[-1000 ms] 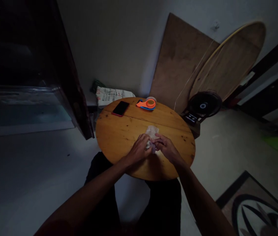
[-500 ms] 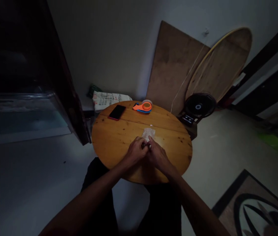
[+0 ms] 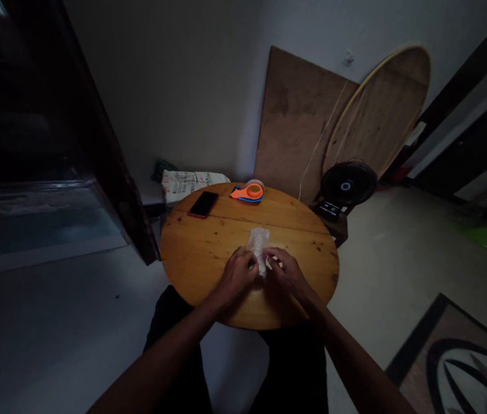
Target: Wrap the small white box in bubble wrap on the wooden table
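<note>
A clear piece of bubble wrap (image 3: 258, 238) lies rolled or folded on the round wooden table (image 3: 191, 253), between my two hands. On its left side, my left hand (image 3: 238, 271) is closed with bent fingers that grip the wrap's edge. From the right, my right hand (image 3: 287, 271) has its fingers curled in, with the fingertips on the wrap's other edge. Something pale shows between the right thumb and fingers, too small to name. Whether anything is inside the wrap cannot be made out.
Toward the table's far edge lie an orange and blue tape dispenser (image 3: 248, 192) and a phone (image 3: 203, 204). Behind stands a printed white bag (image 3: 191, 183). A round black device (image 3: 349, 184) is at the right, before a leaning brown board (image 3: 290, 115) and a round wooden top (image 3: 379, 109).
My hands, close together at the wrap's near end before, are now apart on either side of it. The right hand has shifted right, and more of the wrap shows. The view has tilted slightly.
</note>
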The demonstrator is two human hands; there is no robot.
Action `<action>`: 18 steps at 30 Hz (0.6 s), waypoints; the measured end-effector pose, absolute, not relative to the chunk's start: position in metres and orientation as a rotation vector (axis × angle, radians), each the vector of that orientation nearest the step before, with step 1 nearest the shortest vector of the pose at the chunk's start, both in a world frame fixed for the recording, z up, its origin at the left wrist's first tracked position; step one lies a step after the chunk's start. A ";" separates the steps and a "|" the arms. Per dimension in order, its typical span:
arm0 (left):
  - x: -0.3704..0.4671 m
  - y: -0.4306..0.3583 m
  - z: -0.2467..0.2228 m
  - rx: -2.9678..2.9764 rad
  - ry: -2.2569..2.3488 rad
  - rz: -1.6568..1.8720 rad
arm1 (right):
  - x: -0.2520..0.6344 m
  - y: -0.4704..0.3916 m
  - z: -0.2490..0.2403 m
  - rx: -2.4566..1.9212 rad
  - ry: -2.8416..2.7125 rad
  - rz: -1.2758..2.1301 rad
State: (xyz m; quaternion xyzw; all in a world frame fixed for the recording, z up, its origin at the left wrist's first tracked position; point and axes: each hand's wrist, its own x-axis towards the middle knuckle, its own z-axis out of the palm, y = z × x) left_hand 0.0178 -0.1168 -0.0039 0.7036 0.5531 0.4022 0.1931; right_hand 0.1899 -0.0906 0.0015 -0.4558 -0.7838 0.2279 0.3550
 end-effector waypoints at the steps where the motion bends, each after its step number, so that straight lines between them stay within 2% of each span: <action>1: 0.018 -0.117 -0.005 1.988 1.556 1.128 | 0.189 -0.091 0.000 -1.161 -2.091 0.532; 9: 0.015 -0.116 -0.013 2.259 1.444 1.142 | 0.180 -0.093 0.003 -1.222 -2.287 0.312; 14: 0.012 -0.113 -0.005 2.367 1.374 0.990 | 0.186 -0.086 -0.003 -1.214 -2.110 0.406; 18: 0.012 -0.113 -0.002 2.348 1.352 0.991 | 0.194 -0.068 -0.010 -1.345 -1.803 0.611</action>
